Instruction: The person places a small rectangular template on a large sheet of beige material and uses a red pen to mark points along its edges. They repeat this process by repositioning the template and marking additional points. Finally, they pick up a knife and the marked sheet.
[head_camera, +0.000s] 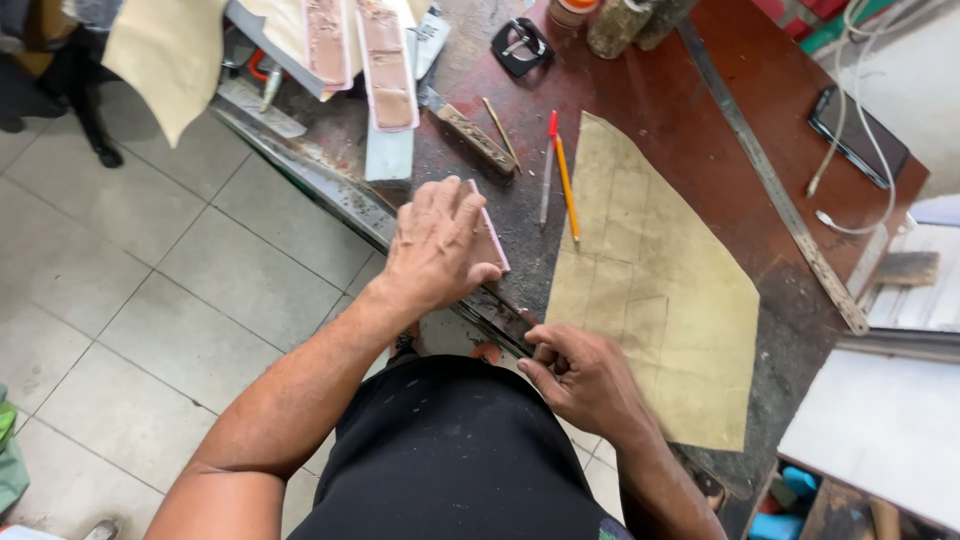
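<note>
Head view, looking straight down; I've got the left hand (436, 245) flat, palm down, fingers spread, pressing a pink strip (492, 240) onto the bench (700, 110); only the strip's right edge and top corner peek out from under the fingers, at about 3 o'clock of the hand; the thumb hooks round the strip's near end. The right hand (582, 378) sits at 5 o'clock from the left, well apart from it, at the bench's near edge; fingers curled in, fingertips pinched together; I cannot tell what, if anything, is between them; it rests just at the near-left corner of the tan sheet (655, 290). That sheet lies flat, ruled into boxes, spreading from the right hand out toward 1 o'clock. Along its left edge, at 12 o'clock from the right hand, a red-capped pen (546, 170) and an orange pencil (567, 190) lie side by side, nearly touching; at 1 o'clock from the left hand lies a knife (470, 135) with a worn handle. Further out at 12 o'clock, two more pink strips (385, 65) rest on a board, smeared brown; a black buckle (521, 45) at 1 o'clock beyond them. A long steel ruler (770, 185) runs diagonally down the right side of the bench; a dark phone (858, 135) with a white cable (870, 110) at 2 o'clock. Tiled floor (130, 280) at 9 o'clock.
</note>
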